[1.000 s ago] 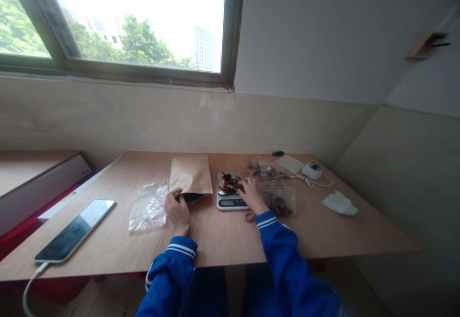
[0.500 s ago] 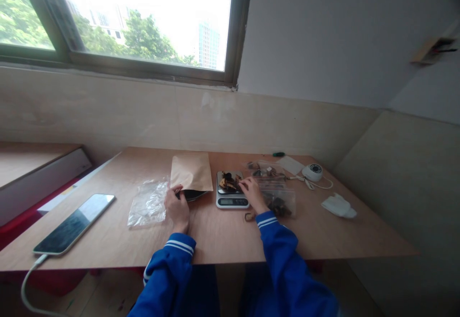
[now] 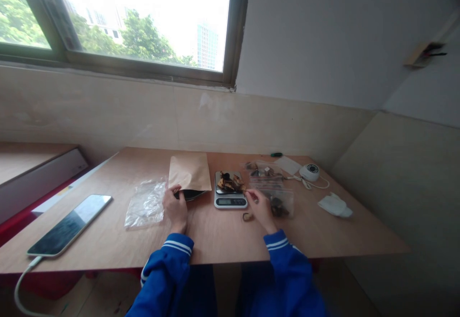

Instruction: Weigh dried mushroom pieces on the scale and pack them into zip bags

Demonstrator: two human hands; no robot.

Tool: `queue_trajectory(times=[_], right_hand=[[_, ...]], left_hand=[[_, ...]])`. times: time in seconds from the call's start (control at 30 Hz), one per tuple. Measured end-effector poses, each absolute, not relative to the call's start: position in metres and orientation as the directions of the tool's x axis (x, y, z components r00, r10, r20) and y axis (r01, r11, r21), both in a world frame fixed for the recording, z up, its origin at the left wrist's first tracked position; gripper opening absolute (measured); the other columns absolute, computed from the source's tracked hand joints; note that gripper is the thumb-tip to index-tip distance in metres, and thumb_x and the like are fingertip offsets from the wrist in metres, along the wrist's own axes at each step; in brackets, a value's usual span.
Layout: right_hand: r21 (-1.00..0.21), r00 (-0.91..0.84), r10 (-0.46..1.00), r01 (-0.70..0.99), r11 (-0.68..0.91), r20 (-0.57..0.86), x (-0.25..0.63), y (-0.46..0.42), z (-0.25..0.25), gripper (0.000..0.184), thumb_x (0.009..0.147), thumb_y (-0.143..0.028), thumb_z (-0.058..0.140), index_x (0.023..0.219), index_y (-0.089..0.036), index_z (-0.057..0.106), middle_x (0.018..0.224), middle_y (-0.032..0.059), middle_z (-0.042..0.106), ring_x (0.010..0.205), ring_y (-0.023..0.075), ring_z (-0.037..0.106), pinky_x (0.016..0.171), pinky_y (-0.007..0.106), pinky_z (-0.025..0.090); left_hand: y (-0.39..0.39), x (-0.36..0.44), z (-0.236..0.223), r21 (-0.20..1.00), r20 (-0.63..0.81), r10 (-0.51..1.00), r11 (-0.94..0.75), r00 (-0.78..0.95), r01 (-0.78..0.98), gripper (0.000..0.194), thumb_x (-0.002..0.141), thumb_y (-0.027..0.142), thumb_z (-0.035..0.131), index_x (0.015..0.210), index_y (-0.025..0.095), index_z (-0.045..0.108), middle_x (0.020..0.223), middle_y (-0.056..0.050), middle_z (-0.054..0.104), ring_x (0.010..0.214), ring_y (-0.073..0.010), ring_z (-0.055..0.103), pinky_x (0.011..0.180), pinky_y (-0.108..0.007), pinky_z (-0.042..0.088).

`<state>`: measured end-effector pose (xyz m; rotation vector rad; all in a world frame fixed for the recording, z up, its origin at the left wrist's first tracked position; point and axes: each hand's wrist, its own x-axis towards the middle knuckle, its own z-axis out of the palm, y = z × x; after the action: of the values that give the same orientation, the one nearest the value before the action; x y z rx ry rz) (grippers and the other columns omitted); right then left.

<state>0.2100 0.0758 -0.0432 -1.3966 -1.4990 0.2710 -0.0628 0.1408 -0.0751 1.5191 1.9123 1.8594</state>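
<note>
My left hand [image 3: 176, 208] grips the open mouth of a brown paper bag [image 3: 190, 173] lying flat on the wooden table [image 3: 215, 240]. To its right stands a small silver kitchen scale [image 3: 230, 196] with dark dried pieces [image 3: 230, 182] piled on its plate. My right hand [image 3: 259, 205] hovers just right of the scale, fingers pinched together on something too small to name. One small brown piece [image 3: 247, 217] lies on the table beside that hand. Clear zip bags [image 3: 275, 193] with more dark pieces sit right of the scale.
An empty clear plastic bag [image 3: 145, 203] lies left of the paper bag. A phone [image 3: 70, 224] on a cable rests at the table's left front. A small white round device [image 3: 309, 172], a white cloth [image 3: 335, 205] and a green pen [image 3: 276, 154] lie to the right.
My right hand has drawn back from the scale's plate toward me and to the right, with its fingers pinched. My left hand has stayed on the paper bag's mouth.
</note>
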Motion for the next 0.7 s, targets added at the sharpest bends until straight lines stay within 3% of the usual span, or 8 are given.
queue_trajectory(times=[0.17,0.53,0.7], right_hand=[[-0.762,0.194,0.864,0.585,0.278,0.464,0.212,0.04,-0.066,0.029,0.09,-0.039,0.048,0.093,-0.017,0.067,0.09,0.0082,0.069,0.076,0.019,0.064,0.069,0.03,0.052],[-0.691,0.254,0.79,0.669,0.273,0.558,0.228,0.025,-0.097,0.034,0.091,-0.042,0.045,0.089,-0.018,0.07,0.081,0.0091,0.066,0.071,0.0199,0.061,0.066,0.033,0.053],[-0.721,0.308,0.793,0.657,0.222,0.525,0.228,0.023,-0.097,0.035,0.09,-0.043,0.045,0.088,-0.018,0.068,0.082,0.0089,0.066,0.074,0.0212,0.062,0.069,0.035,0.053]], left_hand=[[0.14,-0.063,-0.075,0.792,0.543,0.664,-0.199,-0.515,0.577,0.015,0.077,0.02,0.049,0.091,0.02,0.054,0.094,-0.006,0.064,0.095,-0.0234,0.06,0.095,-0.044,0.041],[0.133,-0.061,-0.073,0.679,0.646,0.646,-0.244,-0.406,0.692,0.035,0.067,0.003,0.04,0.095,0.019,0.055,0.102,-0.007,0.065,0.102,-0.0231,0.058,0.1,-0.041,0.036],[0.108,-0.067,-0.065,0.671,0.618,0.644,-0.134,-0.451,0.729,0.031,0.073,0.008,0.04,0.098,0.018,0.056,0.105,-0.008,0.065,0.101,-0.0259,0.057,0.096,-0.045,0.035]])
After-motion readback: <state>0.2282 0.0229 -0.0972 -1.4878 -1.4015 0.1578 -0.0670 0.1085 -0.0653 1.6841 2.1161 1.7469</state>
